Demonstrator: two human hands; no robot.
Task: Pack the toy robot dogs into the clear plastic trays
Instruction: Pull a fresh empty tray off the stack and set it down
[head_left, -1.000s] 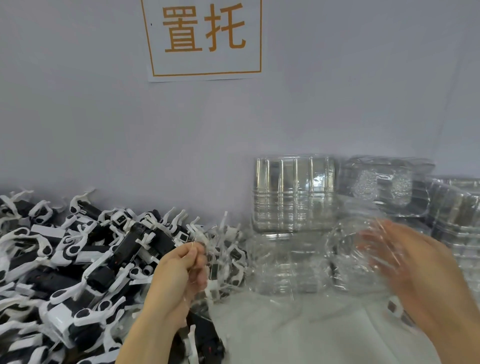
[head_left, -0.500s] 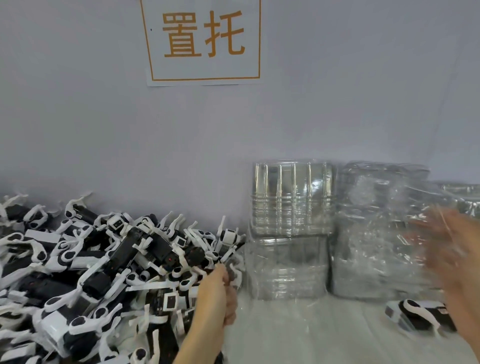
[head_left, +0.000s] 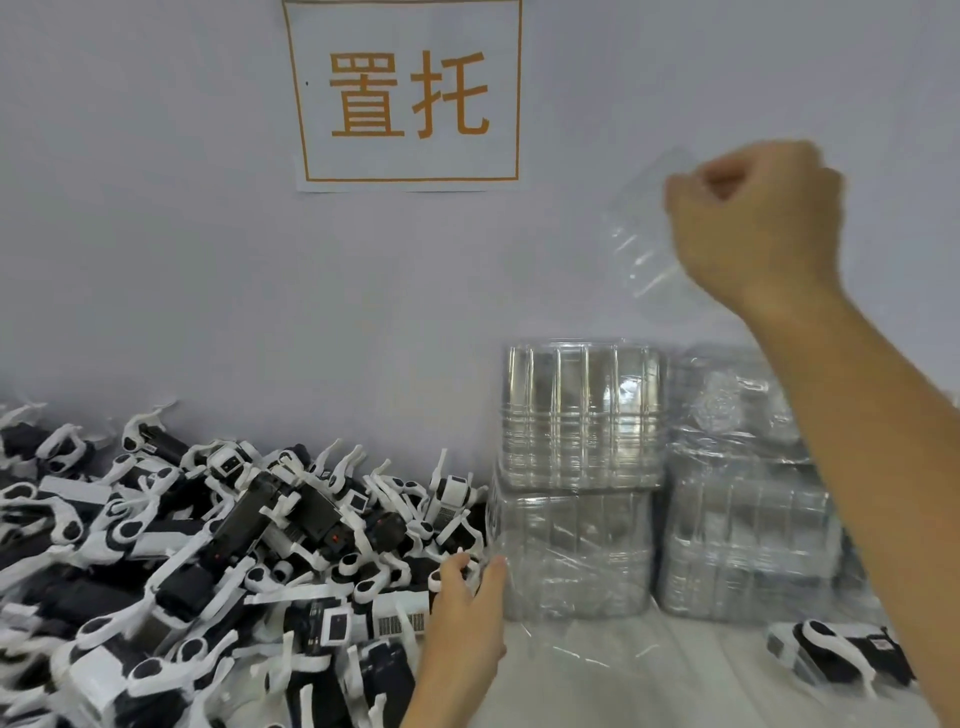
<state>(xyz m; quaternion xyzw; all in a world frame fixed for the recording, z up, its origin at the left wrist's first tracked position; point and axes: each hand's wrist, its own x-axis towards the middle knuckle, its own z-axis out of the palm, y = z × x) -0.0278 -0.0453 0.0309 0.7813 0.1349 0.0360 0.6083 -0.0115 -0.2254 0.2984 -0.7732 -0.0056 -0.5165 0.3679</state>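
Observation:
A heap of black-and-white toy robot dogs (head_left: 208, 545) fills the left of the table against the wall. Stacks of clear plastic trays (head_left: 582, 415) stand in the middle and right, wrapped in thin clear film. My right hand (head_left: 753, 228) is raised high against the wall, fisted on a sheet of that clear plastic film (head_left: 639, 249), pulling it up. My left hand (head_left: 467, 618) is low at the front left corner of the lower tray stack (head_left: 576, 556), fingers pinching the film there. One robot dog (head_left: 836, 654) lies alone at the lower right.
A white paper sign (head_left: 410, 93) with orange characters hangs on the grey wall above. More wrapped tray stacks (head_left: 737, 519) sit behind my right forearm. White table surface (head_left: 597, 686) shows in front of the stacks.
My right hand has risen from beside the tray stacks to high against the wall, drawing the film up. My left hand moved right, from the dog heap to the corner of the tray stack.

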